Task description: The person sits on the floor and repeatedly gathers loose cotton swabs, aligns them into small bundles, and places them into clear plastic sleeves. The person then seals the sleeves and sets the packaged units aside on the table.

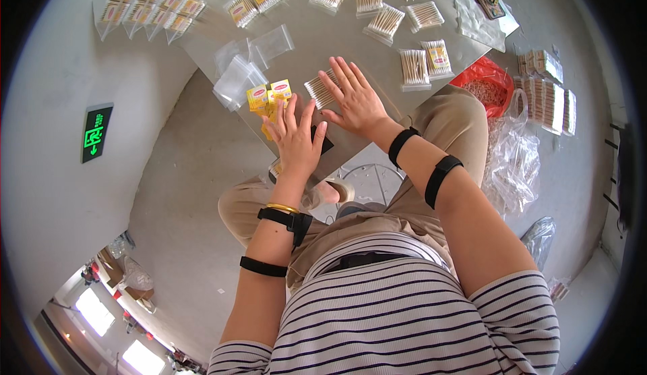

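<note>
Head view, only one. The landmark is the grey table (pixel 337 38) in front of the seated person.

Right hand (pixel 356 100) lies flat, fingers spread, palm down at the near edge of the table, pressing on a loose bundle of cotton swabs (pixel 319 90). It is open and not gripping; the swabs poke out from under its fingers on the left.

Left hand (pixel 294 140) is also open with fingers splayed, just nearer than the bundle, over small yellow label cards (pixel 269 96) at the same near edge. It probably touches them, but contact is covered by the hand.

Handling, judged: the swabs are very light, thin stiff sticks with soft tips. They roll and scatter easily, so they are best squared up and pinched across the middle of the bundle, not at the tips. The cards are thin, light and bendy; lift them by an edge.

Left of the cards lies a pile of clear plastic bags (pixel 237 78), slippery and floppy.

Farther back on the table are more packed swab bundles (pixel 385 23).

Beyond the right edge of the table is a red bag (pixel 486 81).

Hidden: a dark thing under the left palm, can't tell what. The full size of the bundle is unclear. The table's far edge is cut off by the frame.
</note>
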A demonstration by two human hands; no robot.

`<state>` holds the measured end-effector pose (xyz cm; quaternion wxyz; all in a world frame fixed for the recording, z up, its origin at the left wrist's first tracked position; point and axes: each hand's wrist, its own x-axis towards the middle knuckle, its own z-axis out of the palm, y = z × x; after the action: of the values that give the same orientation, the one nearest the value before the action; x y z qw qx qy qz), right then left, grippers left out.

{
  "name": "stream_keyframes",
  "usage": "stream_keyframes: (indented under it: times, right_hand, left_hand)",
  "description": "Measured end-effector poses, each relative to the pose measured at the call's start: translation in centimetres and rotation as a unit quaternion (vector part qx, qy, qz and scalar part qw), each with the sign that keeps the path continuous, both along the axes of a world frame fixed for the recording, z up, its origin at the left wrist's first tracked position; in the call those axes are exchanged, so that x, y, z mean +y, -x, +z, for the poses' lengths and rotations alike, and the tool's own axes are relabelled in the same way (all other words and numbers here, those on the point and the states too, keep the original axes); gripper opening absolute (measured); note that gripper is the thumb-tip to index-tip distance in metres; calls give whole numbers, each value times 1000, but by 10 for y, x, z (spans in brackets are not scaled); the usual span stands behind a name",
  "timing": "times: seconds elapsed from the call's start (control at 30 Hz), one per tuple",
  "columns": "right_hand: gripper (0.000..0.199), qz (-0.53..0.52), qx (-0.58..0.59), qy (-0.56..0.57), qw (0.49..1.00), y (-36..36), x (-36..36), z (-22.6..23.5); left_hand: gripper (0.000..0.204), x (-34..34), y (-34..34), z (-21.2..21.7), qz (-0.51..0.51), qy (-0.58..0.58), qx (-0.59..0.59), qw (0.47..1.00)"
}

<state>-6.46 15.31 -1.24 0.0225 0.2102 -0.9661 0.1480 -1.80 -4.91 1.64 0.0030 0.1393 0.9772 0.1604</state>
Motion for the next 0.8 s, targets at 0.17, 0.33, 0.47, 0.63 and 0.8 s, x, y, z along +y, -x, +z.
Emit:
stream_keyframes:
  times: [0.17, 0.33, 0.47, 0.63, 0.8]
  right_hand:
    - [90, 2, 0, -4, 1000, 0, 0, 2]
    - [90, 1, 0, 11, 1000, 0, 0, 0]
    - [90, 2, 1, 11, 1000, 0, 0, 0]
    - [90, 3, -2, 3, 1000, 0, 1, 1]
    - [89, 3, -4, -1, 1000, 0, 1, 2]
  left_hand:
    - [53, 1, -1, 0, -4, 1, -1, 1000]
    - [52, 1, 1, -2, 0, 4, 2, 1000]
    - [53, 0, 0, -2, -1, -4, -2, 1000]
    - [54, -1, -4, -2, -15, -9, -1, 1000]
    - [54, -1, -6, -2, -16, -5, -2, 1000]
